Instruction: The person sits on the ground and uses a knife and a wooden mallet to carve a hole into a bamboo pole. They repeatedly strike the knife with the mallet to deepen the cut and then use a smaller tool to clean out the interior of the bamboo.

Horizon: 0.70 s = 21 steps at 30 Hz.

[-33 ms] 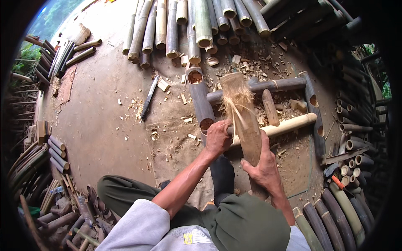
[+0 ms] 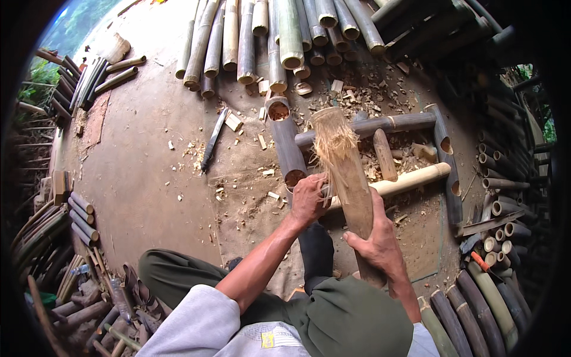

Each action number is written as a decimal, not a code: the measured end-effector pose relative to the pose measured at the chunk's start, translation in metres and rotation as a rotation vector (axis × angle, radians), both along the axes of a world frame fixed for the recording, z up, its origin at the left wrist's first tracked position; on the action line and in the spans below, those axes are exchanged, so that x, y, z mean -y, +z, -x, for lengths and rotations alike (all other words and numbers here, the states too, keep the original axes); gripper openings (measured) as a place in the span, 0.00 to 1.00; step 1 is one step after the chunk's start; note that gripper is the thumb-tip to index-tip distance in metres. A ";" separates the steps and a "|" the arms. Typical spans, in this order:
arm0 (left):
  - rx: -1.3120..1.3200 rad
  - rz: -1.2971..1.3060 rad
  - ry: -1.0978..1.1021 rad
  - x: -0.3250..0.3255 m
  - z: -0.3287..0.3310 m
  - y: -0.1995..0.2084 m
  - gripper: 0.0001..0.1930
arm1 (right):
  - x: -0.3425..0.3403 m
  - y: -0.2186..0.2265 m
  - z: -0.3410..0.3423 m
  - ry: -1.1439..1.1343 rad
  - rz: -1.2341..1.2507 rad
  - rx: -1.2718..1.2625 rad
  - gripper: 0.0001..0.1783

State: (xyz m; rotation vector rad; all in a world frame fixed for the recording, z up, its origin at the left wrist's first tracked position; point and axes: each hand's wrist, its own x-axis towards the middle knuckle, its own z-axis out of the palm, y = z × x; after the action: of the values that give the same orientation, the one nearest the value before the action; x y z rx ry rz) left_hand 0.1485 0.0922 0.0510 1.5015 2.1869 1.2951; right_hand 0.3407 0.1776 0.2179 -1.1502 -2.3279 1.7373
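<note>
My right hand (image 2: 376,243) is wrapped round the lower part of a thick wooden club (image 2: 351,190), its upper end battered and frayed into pale fibres. Under the club runs a pale bamboo pole (image 2: 416,178). My left hand (image 2: 310,196) is closed at that pole's left end, beside the loose fibres; the exact grip is hidden by the fingers. Just beyond it lies a dark bamboo post (image 2: 285,140) with two cut holes. A dark crossbar (image 2: 398,122) runs from this post to a second holed post (image 2: 447,154) on the right. Between crossbar and pale pole sits a short wooden peg (image 2: 384,154).
A dark-handled knife (image 2: 213,143) lies left of the frame among wood chips. Bamboo tubes (image 2: 245,47) are lined up at the far side. More bamboo (image 2: 488,297) is stacked at right, with an orange-handled tool (image 2: 479,260), and at left (image 2: 83,217).
The club's frayed top has shifted very slightly down and to the left. Its loose fibres hang differently beside my left hand. Both hands stay nearly in place.
</note>
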 end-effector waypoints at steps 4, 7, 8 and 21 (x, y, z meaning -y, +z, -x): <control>0.160 0.069 0.038 0.013 -0.003 0.021 0.09 | 0.006 0.032 -0.002 -0.006 -0.185 -0.229 0.60; 0.020 0.028 0.030 0.011 -0.003 0.028 0.12 | 0.022 0.004 0.000 -0.071 -0.458 -0.458 0.63; 0.013 0.003 0.010 0.015 -0.001 0.023 0.11 | 0.027 -0.006 0.009 -0.014 -0.404 -0.402 0.62; -0.003 0.156 -0.153 0.005 -0.033 0.007 0.16 | 0.024 -0.025 -0.052 -0.182 -0.047 -0.058 0.58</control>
State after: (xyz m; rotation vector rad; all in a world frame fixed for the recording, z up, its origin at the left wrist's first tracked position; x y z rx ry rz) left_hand 0.1815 0.0868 0.0580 1.5748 2.0755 1.0505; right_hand 0.3925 0.1540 0.1926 -1.2432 -2.1439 1.6229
